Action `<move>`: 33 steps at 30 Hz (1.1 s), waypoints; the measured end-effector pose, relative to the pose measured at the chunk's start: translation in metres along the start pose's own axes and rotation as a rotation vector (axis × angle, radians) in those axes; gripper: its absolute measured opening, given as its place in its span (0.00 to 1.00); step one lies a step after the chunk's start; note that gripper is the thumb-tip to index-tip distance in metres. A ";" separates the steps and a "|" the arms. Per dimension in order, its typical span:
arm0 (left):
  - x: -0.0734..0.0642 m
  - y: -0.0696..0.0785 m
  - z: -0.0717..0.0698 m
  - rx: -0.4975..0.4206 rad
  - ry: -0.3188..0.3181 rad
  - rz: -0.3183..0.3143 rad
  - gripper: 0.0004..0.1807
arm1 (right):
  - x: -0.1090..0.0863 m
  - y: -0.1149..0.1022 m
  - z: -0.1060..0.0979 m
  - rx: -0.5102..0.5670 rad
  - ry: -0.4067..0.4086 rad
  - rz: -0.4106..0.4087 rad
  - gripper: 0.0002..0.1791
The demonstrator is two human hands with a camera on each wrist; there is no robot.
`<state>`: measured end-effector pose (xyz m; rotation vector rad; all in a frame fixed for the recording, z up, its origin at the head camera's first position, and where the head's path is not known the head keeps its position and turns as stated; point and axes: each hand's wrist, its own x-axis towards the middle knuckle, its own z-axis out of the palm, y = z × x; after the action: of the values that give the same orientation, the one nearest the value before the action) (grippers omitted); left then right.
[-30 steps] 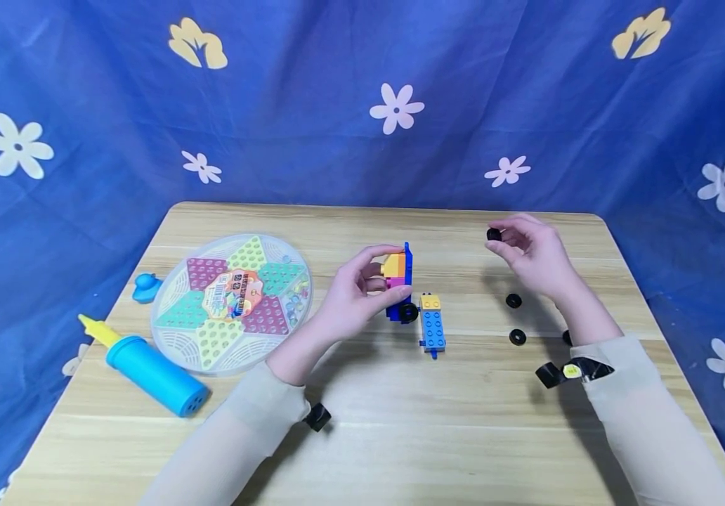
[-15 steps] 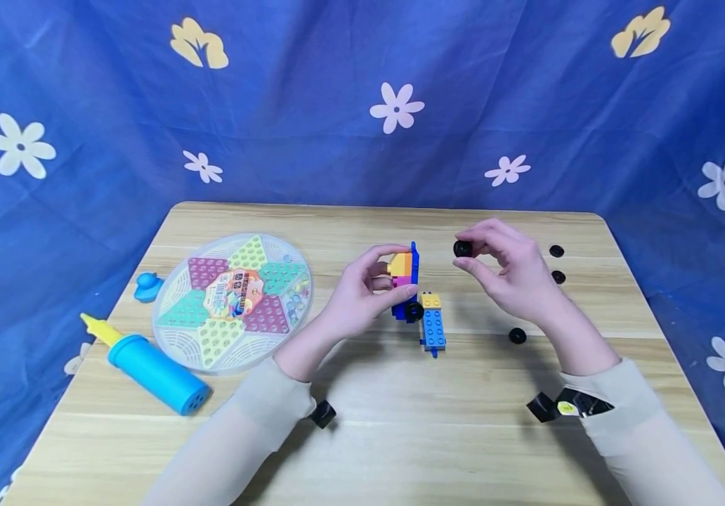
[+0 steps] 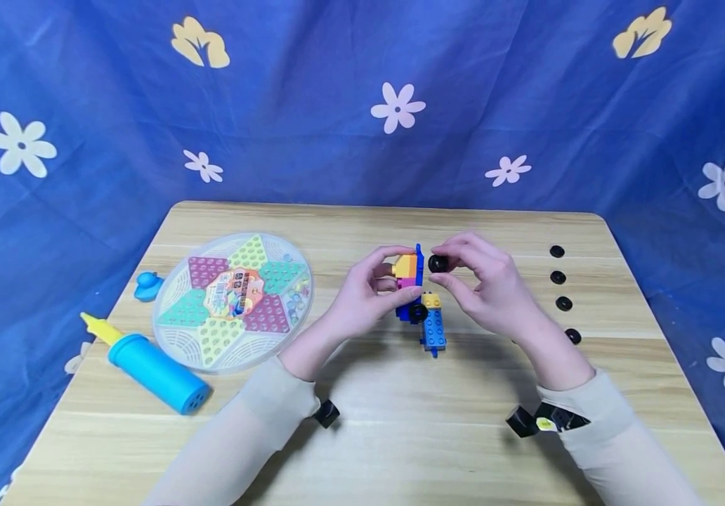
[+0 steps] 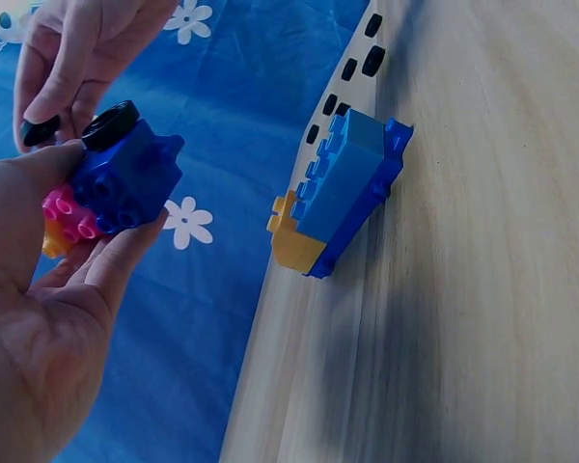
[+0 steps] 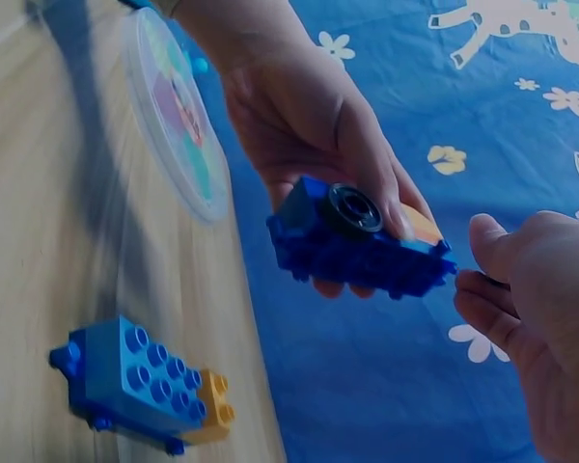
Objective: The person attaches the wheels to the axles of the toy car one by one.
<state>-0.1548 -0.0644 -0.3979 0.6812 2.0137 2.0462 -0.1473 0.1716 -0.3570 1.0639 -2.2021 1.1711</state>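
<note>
My left hand (image 3: pixel 369 294) grips a toy brick car (image 5: pixel 314 236) with a dark blue base and pink and orange bricks on it. One black wheel (image 4: pixel 110 125) is fitted to the side of that base. Between thumb and fingertips my right hand (image 3: pixel 485 284) pinches a loose black wheel (image 3: pixel 438 263), close beside the upper end of the car. In the right wrist view this loose wheel is mostly hidden by the fingers. Below the car, a second brick vehicle (image 3: pixel 433 327) without wheels, light blue with a yellow brick at one end, stands on the table.
Several black wheels (image 3: pixel 564 303) lie in a row on the right of the wooden table (image 3: pixel 400 436). To the left are a round Chinese checkers board (image 3: pixel 169 337), a blue toy duck (image 3: pixel 147 287) and a blue hand pump (image 3: pixel 157 372) with a yellow nozzle.
My right hand has carried the loose wheel leftward and slightly down, from the right side of the table up to the car. My left hand has shifted the car slightly right.
</note>
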 end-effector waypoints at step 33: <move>0.001 0.004 0.008 -0.029 -0.024 0.036 0.32 | 0.009 -0.010 0.014 0.028 0.081 0.120 0.14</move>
<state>-0.1517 -0.0573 -0.3941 0.7383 1.9684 2.0728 -0.1452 0.1526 -0.3535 0.8892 -2.2194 1.2764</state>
